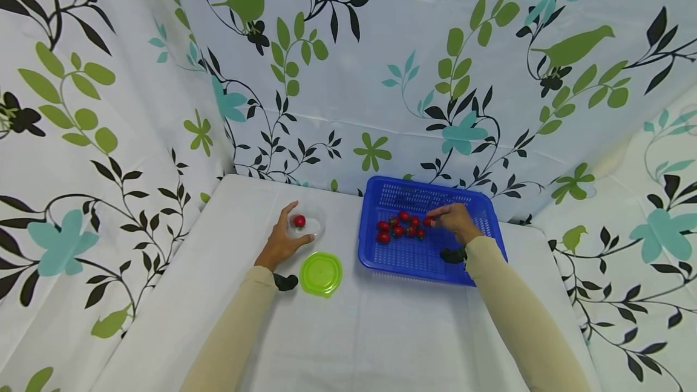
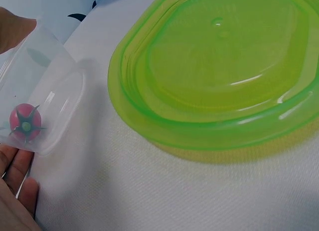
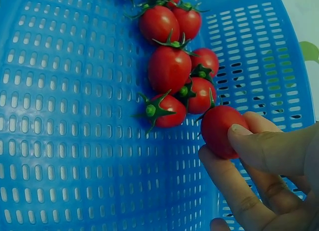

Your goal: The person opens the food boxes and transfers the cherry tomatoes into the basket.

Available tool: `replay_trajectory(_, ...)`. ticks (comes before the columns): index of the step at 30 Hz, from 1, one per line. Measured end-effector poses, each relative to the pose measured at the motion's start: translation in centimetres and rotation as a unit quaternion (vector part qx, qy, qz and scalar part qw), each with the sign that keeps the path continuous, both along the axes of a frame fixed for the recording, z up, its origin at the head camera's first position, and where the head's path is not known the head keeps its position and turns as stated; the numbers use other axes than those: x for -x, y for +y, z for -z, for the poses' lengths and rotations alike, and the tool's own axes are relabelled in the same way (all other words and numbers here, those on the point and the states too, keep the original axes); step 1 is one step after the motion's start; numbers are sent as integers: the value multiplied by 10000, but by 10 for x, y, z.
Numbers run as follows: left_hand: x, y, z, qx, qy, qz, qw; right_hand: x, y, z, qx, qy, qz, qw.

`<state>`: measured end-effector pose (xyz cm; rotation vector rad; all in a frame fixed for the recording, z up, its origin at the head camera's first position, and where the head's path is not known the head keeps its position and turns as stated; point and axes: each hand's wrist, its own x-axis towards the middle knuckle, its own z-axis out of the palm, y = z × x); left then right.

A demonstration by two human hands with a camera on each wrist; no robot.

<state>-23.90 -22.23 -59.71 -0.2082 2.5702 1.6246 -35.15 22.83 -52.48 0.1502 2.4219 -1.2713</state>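
Note:
My left hand (image 1: 280, 242) holds a clear plastic container (image 1: 317, 224), thumb on one side and fingers on the other. Inside it lies one cherry tomato (image 2: 24, 122), its green stem end facing the left wrist camera. In the blue basket (image 1: 376, 264), my right hand (image 3: 271, 163) pinches a cherry tomato (image 3: 223, 131) between thumb and fingers. That tomato is right beside a cluster of several other cherry tomatoes (image 3: 169, 69), most showing green stems, on the basket floor. A green lid (image 1: 321, 273) lies on the table near my left wrist.
The basket's slotted walls rise around the tomatoes at the right of the white-covered table (image 1: 348, 331). Behind the table hangs a patterned cloth (image 1: 348, 107) with leaves and birds, and similar cloth borders both sides.

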Motion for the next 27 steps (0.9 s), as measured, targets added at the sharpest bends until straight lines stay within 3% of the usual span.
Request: replay_trajectory(27, 2, 1, 5, 36, 1, -11, 10000, 4, 3, 21, -601, -176, 83, 9980)
